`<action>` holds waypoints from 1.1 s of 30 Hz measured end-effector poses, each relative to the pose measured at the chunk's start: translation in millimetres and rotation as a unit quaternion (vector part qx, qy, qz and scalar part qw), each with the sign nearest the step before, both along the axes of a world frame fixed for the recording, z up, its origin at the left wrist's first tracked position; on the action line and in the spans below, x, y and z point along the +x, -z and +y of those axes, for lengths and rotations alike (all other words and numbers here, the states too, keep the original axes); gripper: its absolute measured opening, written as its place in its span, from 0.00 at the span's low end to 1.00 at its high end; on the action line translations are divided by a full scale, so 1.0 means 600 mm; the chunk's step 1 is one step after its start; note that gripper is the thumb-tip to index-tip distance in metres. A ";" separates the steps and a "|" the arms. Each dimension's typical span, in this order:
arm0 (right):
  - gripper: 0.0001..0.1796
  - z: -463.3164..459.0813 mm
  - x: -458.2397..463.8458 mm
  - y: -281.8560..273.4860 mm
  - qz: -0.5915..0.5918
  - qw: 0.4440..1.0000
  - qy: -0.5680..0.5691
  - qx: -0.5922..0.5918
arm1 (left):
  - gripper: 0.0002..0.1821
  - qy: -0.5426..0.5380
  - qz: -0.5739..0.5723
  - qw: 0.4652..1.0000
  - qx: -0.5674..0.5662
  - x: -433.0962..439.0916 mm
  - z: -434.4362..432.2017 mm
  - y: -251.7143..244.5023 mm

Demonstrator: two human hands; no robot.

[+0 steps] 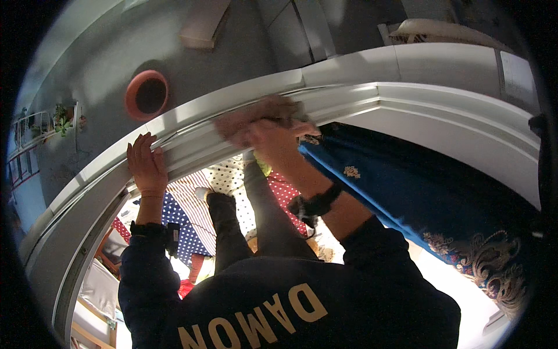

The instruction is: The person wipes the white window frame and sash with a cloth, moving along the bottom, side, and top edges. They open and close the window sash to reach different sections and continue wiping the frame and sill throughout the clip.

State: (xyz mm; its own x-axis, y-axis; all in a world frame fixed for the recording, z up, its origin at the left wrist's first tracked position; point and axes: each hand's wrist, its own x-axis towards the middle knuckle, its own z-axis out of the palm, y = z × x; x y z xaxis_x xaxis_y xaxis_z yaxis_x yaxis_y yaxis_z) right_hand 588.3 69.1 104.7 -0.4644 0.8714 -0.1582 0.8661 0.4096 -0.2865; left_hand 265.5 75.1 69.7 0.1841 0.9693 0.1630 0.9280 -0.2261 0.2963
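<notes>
My right hand [263,135] is shut on a crumpled pinkish-brown cloth [274,107], pressed against the white sliding-window frame [196,146]. Motion blur hides the exact finger positions and the cloth's edges. To the left, my left hand [147,168] rests on the same frame, its fingers laid across the outer edge and the thumb a little apart; it holds nothing. Tracks run along the frame, which bends at a corner to the right of the cloth. Dark straps circle both wrists, and a small device sits beside the left one.
Beyond the frame, a round terracotta-coloured pot [147,95] stands on the grey floor, with potted plants [63,120] on a white rack farther left. A blue patterned curtain [370,174] hangs at the right. Beneath my legs lies patchwork-patterned fabric [229,176].
</notes>
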 end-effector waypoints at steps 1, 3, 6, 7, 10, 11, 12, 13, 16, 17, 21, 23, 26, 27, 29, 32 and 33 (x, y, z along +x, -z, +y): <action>0.09 -0.007 -0.044 0.007 -0.003 1.000 0.022 -0.022 | 0.17 0.010 -0.025 0.999 0.026 -0.001 0.000 0.002; 0.11 -0.018 -0.125 0.015 0.031 0.995 0.046 -0.080 | 0.18 0.012 -0.053 0.998 0.019 -0.003 0.001 0.004; 0.08 -0.005 -0.247 0.018 0.079 0.995 0.047 0.045 | 0.15 0.031 -0.089 0.994 0.061 -0.007 0.004 0.000; 0.09 -0.007 -0.282 0.014 0.088 0.991 0.072 0.064 | 0.14 0.027 -0.109 0.992 0.064 -0.008 0.001 -0.004; 0.12 -0.007 -0.337 0.006 0.111 0.981 0.130 0.090 | 0.08 0.040 -0.110 0.990 0.073 -0.015 -0.018 -0.031; 0.12 -0.007 -0.338 0.005 0.117 0.980 0.149 0.060 | 0.08 0.000 -0.185 0.983 0.001 -0.013 -0.034 -0.041; 0.12 -0.005 -0.333 0.004 0.112 0.979 0.165 0.050 | 0.07 -0.040 -0.258 0.963 -0.070 -0.006 -0.051 -0.049; 0.11 0.003 -0.314 0.008 0.055 0.992 0.112 -0.018 | 0.07 -0.080 -0.329 0.931 -0.136 0.000 -0.065 -0.057; 0.10 0.015 -0.269 0.001 0.066 0.988 0.128 -0.049 | 0.06 0.051 -0.181 0.978 -0.089 0.024 -0.062 -0.064; 0.09 0.021 -0.251 -0.002 0.009 0.991 0.110 -0.075 | 0.06 0.078 -0.174 0.976 -0.102 0.035 -0.052 -0.060; 0.09 0.037 -0.176 -0.016 -0.040 0.996 0.082 -0.024 | 0.09 0.112 -0.068 0.984 -0.117 0.097 0.005 -0.031; 0.08 0.043 -0.135 -0.015 -0.077 0.994 0.073 -0.031 | 0.09 0.101 -0.086 0.984 -0.117 0.139 0.012 -0.022; 0.09 0.050 -0.063 -0.008 -0.064 0.993 0.074 -0.060 | 0.09 0.049 -0.046 0.981 -0.183 0.221 0.017 -0.026; 0.10 0.056 -0.046 -0.004 -0.099 0.986 0.104 -0.085 | 0.10 0.027 -0.046 0.981 -0.188 0.251 0.018 -0.033; 0.13 0.060 0.013 -0.007 -0.079 0.986 0.106 -0.105 | 0.13 0.035 0.082 0.985 -0.148 0.316 0.017 -0.049; 0.15 0.062 0.100 -0.015 -0.052 0.993 0.092 -0.047 | 0.15 0.005 0.121 0.978 -0.170 0.415 0.026 -0.063; 0.15 0.067 0.123 -0.012 -0.051 0.993 0.094 -0.041 | 0.16 0.004 0.099 0.988 -0.119 0.434 0.026 -0.066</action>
State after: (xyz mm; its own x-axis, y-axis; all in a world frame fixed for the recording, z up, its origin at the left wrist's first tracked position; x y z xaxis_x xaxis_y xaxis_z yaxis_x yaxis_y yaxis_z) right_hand 661.8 109.6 111.8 -0.2723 0.9236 -0.2699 0.9513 0.2163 -0.2197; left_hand 526.1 90.5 109.1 0.1971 0.9743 -0.1087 0.9715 -0.1792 0.1551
